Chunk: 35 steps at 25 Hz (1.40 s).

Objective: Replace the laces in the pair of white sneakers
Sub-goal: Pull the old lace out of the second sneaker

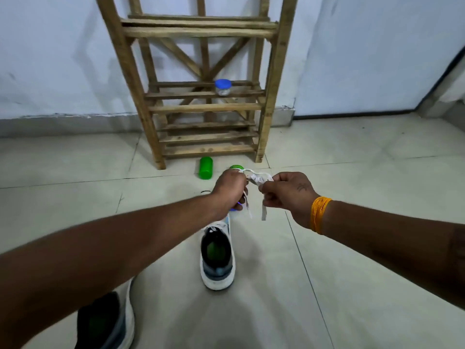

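White lace (258, 178) stretches between my two hands above a tiled floor (352, 248), bunched into loops at the middle while its loose ends hang down below my fingers. My left hand (230, 191) is curled around one side of the lace, knuckles up, with strands trailing from under the palm. My right hand (286, 193) pinches the other side between thumb and bent fingers, one flat end dangling just beneath it; an orange band (319, 214) circles that wrist. Directly below my hands stands one white sneaker (217, 258), heel toward me and toe pointing away, its dark opening and green insole showing; my left hand hides the front of the shoe, so I cannot tell whether the lace runs into its eyelets. The second white sneaker (108, 321) sits at the lower left, close to me and partly covered by my left forearm, well apart from the first. Beyond my hands a green container (205, 168) lies on its side on the floor near the foot of a wooden rack (201, 107) that stands against the pale wall. A small clear jar (223, 87) with a blue lid rests on one of the rack's middle slats.
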Each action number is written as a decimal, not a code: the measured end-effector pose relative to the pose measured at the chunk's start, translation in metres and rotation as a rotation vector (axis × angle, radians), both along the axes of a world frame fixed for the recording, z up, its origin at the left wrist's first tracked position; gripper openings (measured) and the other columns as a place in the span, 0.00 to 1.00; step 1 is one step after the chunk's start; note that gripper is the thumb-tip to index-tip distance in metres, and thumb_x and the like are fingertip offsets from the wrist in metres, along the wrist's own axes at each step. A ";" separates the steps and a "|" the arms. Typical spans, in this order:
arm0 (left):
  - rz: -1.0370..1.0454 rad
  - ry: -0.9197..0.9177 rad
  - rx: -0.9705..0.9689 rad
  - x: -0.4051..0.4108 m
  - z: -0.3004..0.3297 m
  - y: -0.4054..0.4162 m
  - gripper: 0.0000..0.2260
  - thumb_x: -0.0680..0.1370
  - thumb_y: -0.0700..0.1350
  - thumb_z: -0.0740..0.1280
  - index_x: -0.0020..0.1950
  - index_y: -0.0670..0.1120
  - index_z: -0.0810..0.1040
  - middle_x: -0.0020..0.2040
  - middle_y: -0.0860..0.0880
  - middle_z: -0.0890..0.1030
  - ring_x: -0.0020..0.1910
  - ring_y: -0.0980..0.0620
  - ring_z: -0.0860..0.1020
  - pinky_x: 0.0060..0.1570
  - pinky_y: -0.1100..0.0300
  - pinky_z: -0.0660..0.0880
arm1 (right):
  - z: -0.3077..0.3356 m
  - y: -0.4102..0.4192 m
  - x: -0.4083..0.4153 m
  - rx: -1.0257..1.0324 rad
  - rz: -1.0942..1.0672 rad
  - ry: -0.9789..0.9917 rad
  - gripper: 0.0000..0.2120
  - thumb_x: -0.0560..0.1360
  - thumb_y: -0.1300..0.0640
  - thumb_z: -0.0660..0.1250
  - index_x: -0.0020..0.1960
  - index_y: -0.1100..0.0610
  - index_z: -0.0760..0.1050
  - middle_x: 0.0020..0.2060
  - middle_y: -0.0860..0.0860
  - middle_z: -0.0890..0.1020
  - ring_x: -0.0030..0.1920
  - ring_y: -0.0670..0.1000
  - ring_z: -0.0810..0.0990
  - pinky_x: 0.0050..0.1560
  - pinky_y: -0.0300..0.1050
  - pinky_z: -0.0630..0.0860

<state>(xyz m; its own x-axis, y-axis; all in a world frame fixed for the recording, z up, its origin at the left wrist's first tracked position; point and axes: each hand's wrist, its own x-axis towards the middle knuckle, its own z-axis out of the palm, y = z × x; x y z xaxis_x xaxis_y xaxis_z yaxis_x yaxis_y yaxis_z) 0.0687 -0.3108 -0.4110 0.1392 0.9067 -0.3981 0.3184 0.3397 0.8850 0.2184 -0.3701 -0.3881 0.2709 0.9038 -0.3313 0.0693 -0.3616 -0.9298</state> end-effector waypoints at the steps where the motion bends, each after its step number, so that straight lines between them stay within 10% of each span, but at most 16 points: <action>1: 0.100 -0.045 -0.066 0.020 -0.012 -0.006 0.05 0.75 0.39 0.58 0.43 0.43 0.74 0.33 0.43 0.74 0.24 0.47 0.68 0.25 0.62 0.67 | -0.011 -0.005 0.010 -0.017 -0.032 0.019 0.09 0.70 0.68 0.76 0.37 0.62 0.76 0.32 0.59 0.80 0.30 0.54 0.78 0.32 0.42 0.80; 8: 0.293 -0.095 -0.325 0.112 -0.115 -0.053 0.20 0.82 0.55 0.52 0.48 0.45 0.79 0.57 0.38 0.84 0.57 0.38 0.82 0.53 0.48 0.78 | -0.125 -0.041 0.055 -0.199 -0.253 0.053 0.10 0.67 0.65 0.76 0.34 0.59 0.76 0.30 0.57 0.77 0.33 0.55 0.73 0.34 0.43 0.72; 13: 0.066 0.344 -0.129 0.126 -0.163 -0.062 0.12 0.79 0.43 0.61 0.54 0.44 0.84 0.55 0.43 0.85 0.54 0.40 0.82 0.49 0.56 0.77 | -0.180 -0.043 0.075 -0.264 -0.370 0.021 0.08 0.66 0.61 0.79 0.34 0.61 0.81 0.30 0.58 0.81 0.32 0.56 0.80 0.36 0.51 0.84; 16: -0.034 0.514 -0.004 0.133 -0.176 -0.068 0.10 0.79 0.46 0.65 0.55 0.48 0.85 0.55 0.46 0.85 0.55 0.42 0.82 0.46 0.58 0.73 | -0.199 -0.039 0.086 -0.307 -0.192 -0.362 0.11 0.70 0.54 0.75 0.34 0.59 0.77 0.31 0.54 0.82 0.36 0.57 0.81 0.38 0.49 0.80; 23: 0.078 0.430 0.072 0.143 -0.183 -0.064 0.03 0.78 0.45 0.69 0.49 0.49 0.82 0.53 0.49 0.84 0.52 0.44 0.82 0.44 0.61 0.70 | -0.219 -0.053 0.095 -0.163 0.069 -0.779 0.20 0.74 0.39 0.62 0.49 0.56 0.76 0.45 0.55 0.79 0.51 0.58 0.76 0.47 0.49 0.73; 29: 0.100 0.295 0.213 0.123 -0.159 -0.081 0.10 0.79 0.41 0.65 0.56 0.50 0.83 0.54 0.53 0.85 0.55 0.50 0.81 0.50 0.62 0.72 | -0.197 -0.065 0.100 0.038 0.065 -0.949 0.18 0.76 0.51 0.67 0.61 0.60 0.78 0.57 0.57 0.78 0.58 0.60 0.75 0.50 0.50 0.75; 35: 0.172 0.025 0.358 0.081 -0.111 -0.095 0.08 0.80 0.40 0.66 0.53 0.51 0.83 0.49 0.58 0.84 0.44 0.65 0.80 0.45 0.72 0.74 | -0.149 -0.055 0.053 0.224 0.054 -0.636 0.06 0.75 0.54 0.67 0.49 0.50 0.81 0.44 0.44 0.83 0.41 0.44 0.80 0.46 0.45 0.77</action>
